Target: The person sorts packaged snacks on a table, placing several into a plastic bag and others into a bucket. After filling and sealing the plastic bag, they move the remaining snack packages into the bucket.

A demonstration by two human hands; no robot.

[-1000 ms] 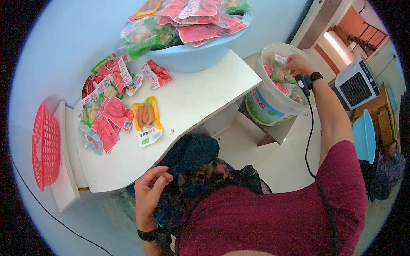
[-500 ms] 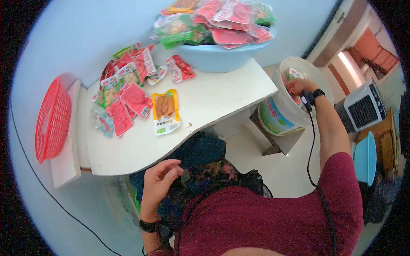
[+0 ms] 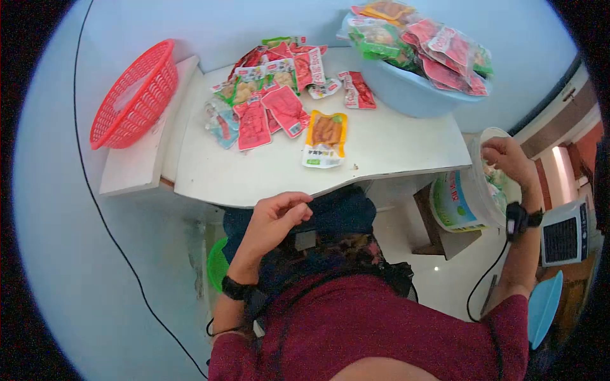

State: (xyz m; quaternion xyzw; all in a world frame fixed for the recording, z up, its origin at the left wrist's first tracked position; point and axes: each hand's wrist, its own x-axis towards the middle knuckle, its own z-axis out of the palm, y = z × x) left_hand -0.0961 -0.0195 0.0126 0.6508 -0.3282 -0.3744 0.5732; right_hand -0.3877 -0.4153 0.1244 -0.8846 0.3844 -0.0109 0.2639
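Observation:
My left hand (image 3: pixel 277 219) hovers just in front of the white table's near edge, its fingers loosely bent and nothing in them. Over the mouth of a white plastic bucket (image 3: pixel 459 202) is my right hand (image 3: pixel 508 160), fingers partly curled, with no item visible in it. Inside the bucket, food packets (image 3: pixel 495 184) show below that hand. A yellow-and-white food packet (image 3: pixel 326 140) lies alone on the table (image 3: pixel 394 149). Behind it and to its left sits a loose pile of mostly red and pink packets (image 3: pixel 253 122). One small red packet (image 3: pixel 358 90) rests apart, near the basin.
A light blue basin (image 3: pixel 406 92) heaped with packets stands at the table's back right. The red plastic basket (image 3: pixel 136 95) leans at the left. A small stool (image 3: pixel 432 238) is by the bucket, and a black cable (image 3: pixel 108 238) hangs along the left wall.
My right hand has risen from inside the bucket to its rim. The view has swung, so the table and bucket sit further right. My left hand stays loosely bent near the table edge.

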